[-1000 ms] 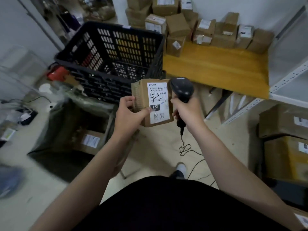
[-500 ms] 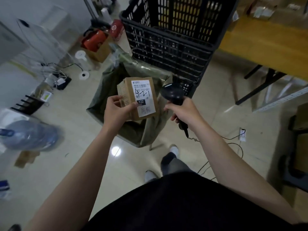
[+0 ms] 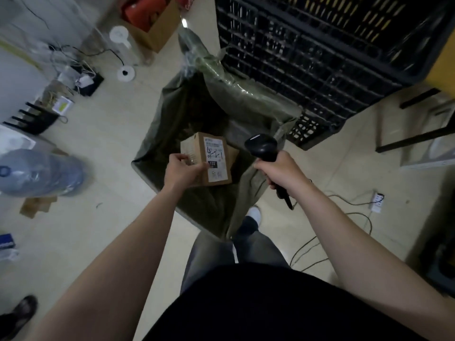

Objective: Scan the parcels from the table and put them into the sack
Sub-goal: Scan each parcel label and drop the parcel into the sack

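Observation:
My left hand (image 3: 183, 169) grips a small brown cardboard parcel (image 3: 214, 159) with a white label, holding it over the open mouth of the olive-green sack (image 3: 177, 114) on the floor. My right hand (image 3: 280, 172) holds the black barcode scanner (image 3: 264, 148) by its handle, just right of the parcel above the sack's right rim. The scanner's cable trails down to the floor. What lies inside the sack is dark and hard to make out.
A big black plastic crate (image 3: 320, 57) stands right behind the sack. A water bottle (image 3: 41, 173) lies on the floor at left, a power strip and cables (image 3: 81, 80) beyond it. Another person's shoe (image 3: 22, 311) shows at bottom left. A yellow table edge (image 3: 443, 70) is at right.
My view has swung from the table down to the sack. My left hand has carried the parcel left and down over the sack's mouth; my right hand keeps the scanner beside it.

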